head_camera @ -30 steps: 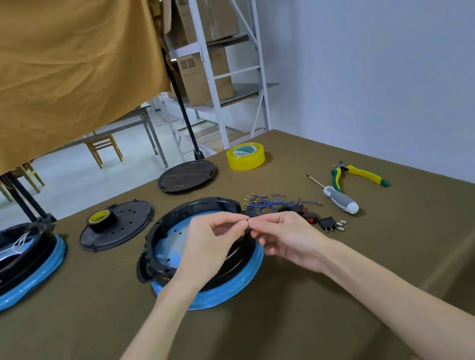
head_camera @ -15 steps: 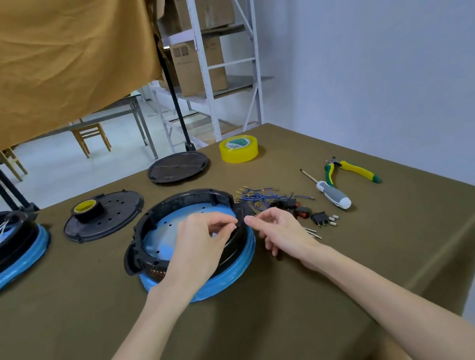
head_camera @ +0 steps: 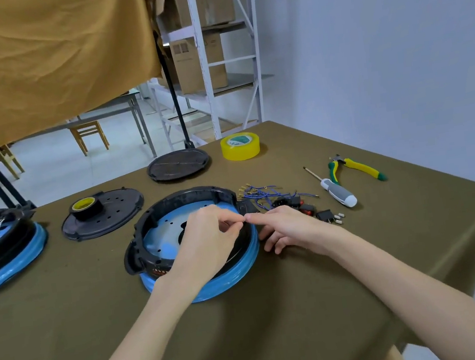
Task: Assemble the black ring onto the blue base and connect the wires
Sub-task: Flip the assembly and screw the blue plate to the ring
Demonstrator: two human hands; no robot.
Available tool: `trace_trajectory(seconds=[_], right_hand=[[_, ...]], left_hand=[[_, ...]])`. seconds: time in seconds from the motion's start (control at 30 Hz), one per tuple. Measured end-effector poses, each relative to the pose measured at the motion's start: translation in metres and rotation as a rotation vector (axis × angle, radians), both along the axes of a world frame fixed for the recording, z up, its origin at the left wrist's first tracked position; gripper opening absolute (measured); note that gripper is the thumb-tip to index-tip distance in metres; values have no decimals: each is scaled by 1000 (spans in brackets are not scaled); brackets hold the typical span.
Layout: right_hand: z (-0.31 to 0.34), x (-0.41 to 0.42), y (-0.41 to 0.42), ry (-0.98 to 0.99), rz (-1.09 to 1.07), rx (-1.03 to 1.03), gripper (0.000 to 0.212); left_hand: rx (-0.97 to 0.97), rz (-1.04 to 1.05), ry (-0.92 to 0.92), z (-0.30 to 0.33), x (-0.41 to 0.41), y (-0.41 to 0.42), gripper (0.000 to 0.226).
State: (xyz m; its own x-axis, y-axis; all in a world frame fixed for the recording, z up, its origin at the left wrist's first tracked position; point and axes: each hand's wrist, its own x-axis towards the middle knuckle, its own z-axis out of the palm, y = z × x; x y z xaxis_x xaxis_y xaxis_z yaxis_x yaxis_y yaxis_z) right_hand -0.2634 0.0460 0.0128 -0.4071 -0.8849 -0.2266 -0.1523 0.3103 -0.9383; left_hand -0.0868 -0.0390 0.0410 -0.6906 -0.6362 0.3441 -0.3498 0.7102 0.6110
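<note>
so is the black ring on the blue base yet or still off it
On it. The black ring sits inside the blue base, whose blue rim shows around its near edge. Whether it is fully seated cannot be told.

Hands coming down at the ring's right rim

My right hand (head_camera: pixel 289 227) has dropped from mid-air onto the counter (head_camera: pixel 361 254) beside the blue base (head_camera: pixel 236 273), forefinger now stretched out to the black ring (head_camera: pixel 172 202). My left hand (head_camera: pixel 208 244) has sunk lower over the ring, its pinching grip meeting that fingertip at the rim; whether it holds anything I can't tell.
</note>
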Motion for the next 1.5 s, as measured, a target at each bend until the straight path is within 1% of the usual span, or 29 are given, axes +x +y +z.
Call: trace_trajectory(seconds=[0.07,0.27,0.47,0.57,0.67,0.73,0.8,0.87,0.97,1.1,1.17,1.23,1.4,1.5], right_hand=[[3,-5,-2,-33,32,36,64],[3,-7,-3,-34,102,75,59],[1,-5,-1,-31,103,75,56],[1,0,1,-8,87,65,57],[3,2,4,-4,71,74,56],[6,1,4,-32,62,86,57],[8,0,4,-61,61,101,54],[11,0,4,-93,54,113,50],[15,1,1,-97,28,152,50],[24,6,-8,14,7,202,54],[26,9,-12,33,-2,215,51],[27,12,-15,-17,-24,220,47],[31,14,-16,-227,-90,235,34],[37,15,-17,-351,-114,269,38]], left_hand=[[20,0,34,-5,1,0,19],[84,-53,33,-10,8,-3,27],[68,-96,-13,-8,12,-1,31],[28,-104,-45,-7,13,0,33],[13,-74,-5,-6,15,3,34],[9,-49,48,-7,17,5,31],[-17,-47,48,-8,17,6,23],[-64,-54,25,-10,18,7,20],[-119,-58,-52,-11,21,9,24],[-207,-47,-280,-9,25,10,42],[-258,-19,-339,-10,26,9,48],[-246,-14,-323,-13,26,8,49],[-142,-49,-276,-13,25,5,47],[-141,-46,-288,-13,26,5,47]])
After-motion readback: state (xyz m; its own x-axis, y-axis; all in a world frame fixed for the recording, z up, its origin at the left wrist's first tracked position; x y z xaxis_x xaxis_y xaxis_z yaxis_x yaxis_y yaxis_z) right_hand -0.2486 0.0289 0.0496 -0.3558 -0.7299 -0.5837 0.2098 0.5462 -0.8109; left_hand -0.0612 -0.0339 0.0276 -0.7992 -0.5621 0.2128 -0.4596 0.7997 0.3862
